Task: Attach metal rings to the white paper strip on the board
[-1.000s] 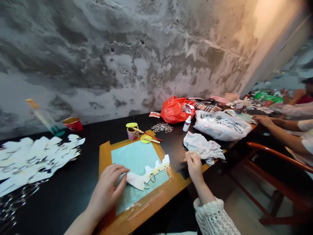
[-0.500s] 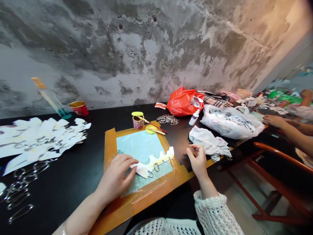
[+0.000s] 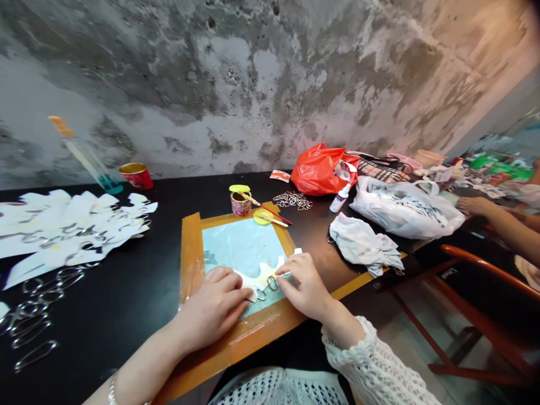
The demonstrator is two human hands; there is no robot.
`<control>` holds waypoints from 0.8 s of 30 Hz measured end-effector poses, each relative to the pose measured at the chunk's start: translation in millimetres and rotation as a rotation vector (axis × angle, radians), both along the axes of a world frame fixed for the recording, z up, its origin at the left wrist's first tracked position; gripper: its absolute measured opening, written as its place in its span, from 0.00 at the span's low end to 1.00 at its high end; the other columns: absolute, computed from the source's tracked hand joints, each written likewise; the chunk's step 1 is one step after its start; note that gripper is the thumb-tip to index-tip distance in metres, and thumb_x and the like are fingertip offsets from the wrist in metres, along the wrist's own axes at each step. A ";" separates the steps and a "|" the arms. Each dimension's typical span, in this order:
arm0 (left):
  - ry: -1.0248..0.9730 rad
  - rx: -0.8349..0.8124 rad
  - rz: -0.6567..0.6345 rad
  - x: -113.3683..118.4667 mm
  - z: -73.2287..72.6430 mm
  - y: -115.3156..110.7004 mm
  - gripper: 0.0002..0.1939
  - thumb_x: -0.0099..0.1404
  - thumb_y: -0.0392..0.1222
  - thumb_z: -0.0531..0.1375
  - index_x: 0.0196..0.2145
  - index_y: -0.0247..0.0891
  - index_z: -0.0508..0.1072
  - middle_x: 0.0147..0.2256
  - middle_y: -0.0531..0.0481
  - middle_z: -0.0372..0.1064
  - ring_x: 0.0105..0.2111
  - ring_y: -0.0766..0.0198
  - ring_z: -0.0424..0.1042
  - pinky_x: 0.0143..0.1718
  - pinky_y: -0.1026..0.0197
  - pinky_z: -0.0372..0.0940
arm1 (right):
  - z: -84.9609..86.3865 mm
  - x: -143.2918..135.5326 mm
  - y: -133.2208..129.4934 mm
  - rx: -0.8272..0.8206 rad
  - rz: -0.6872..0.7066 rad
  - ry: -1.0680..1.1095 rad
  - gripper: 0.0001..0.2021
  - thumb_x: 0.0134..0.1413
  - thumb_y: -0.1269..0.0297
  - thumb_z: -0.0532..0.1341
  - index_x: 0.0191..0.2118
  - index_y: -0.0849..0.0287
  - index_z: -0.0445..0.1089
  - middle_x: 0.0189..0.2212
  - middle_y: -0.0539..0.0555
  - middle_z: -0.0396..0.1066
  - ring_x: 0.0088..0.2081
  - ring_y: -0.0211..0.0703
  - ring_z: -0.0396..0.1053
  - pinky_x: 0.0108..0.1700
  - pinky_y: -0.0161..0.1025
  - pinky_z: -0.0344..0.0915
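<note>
Rough, stained concrete fills the upper half of the frame, and below it a black table [image 3: 139,292] runs from left to right. At the lower centre a board edged in brown tape [image 3: 190,247] is laid on that table, and on it a white cut-out shape [image 3: 256,274] is pressed flat under both hands. The left hand [image 3: 215,306] rests on the shape's left end with the fingers extended and held together, gripping nothing. The right hand [image 3: 307,287] lies over the right end, fingertips curled down at the small metal rings [image 3: 266,287] fitted to the lower edge of the shape; whether a ring is pinched cannot be told.

At the left of the frame a spread of similar white pieces [image 3: 71,236] with rings attached is laid out, so a good many appear finished. Loose rings remain in a heap [image 3: 293,199] above the board, which suggests more pieces are still to be done. A small pot [image 3: 240,202] with a brush stands at the board's top edge. A co-worker's arm [image 3: 498,222] is seen at the right edge.
</note>
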State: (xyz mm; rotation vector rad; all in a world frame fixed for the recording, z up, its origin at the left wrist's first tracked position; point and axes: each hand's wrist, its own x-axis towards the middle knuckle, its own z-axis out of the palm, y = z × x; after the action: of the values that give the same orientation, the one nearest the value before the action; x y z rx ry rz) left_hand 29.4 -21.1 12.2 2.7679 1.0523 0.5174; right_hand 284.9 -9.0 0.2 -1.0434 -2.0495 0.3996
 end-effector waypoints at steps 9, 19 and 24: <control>0.055 -0.019 0.021 1.8 -0.5 -2.6 0.11 0.70 0.41 0.53 0.46 0.42 0.73 0.36 0.47 0.65 0.39 0.56 0.61 0.44 0.51 0.56 | -7.5 -27.5 7.0 0.007 0.166 -0.243 0.07 0.61 0.70 0.59 0.35 0.58 0.75 0.32 0.54 0.69 0.40 0.45 0.62 0.46 0.42 0.60; 0.049 -0.042 0.035 5.3 -2.4 -3.9 0.12 0.70 0.40 0.53 0.47 0.40 0.73 0.37 0.46 0.66 0.42 0.55 0.61 0.46 0.50 0.58 | -10.2 -30.0 4.0 0.016 0.118 -0.320 0.08 0.62 0.70 0.58 0.35 0.59 0.75 0.32 0.54 0.68 0.40 0.46 0.60 0.46 0.43 0.60; 0.052 -0.062 0.036 6.3 -2.8 -3.7 0.12 0.70 0.40 0.52 0.46 0.40 0.73 0.38 0.45 0.67 0.42 0.55 0.62 0.47 0.49 0.58 | -9.2 -29.9 2.5 0.039 0.119 -0.367 0.08 0.63 0.69 0.57 0.36 0.59 0.75 0.33 0.55 0.68 0.40 0.47 0.60 0.46 0.44 0.60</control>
State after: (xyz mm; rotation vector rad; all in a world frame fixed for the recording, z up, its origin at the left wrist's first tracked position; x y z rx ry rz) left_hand 35.7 -24.8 9.4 2.7265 1.1121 0.4126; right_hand 255.0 -6.4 -9.0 -1.0327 -2.4436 0.2390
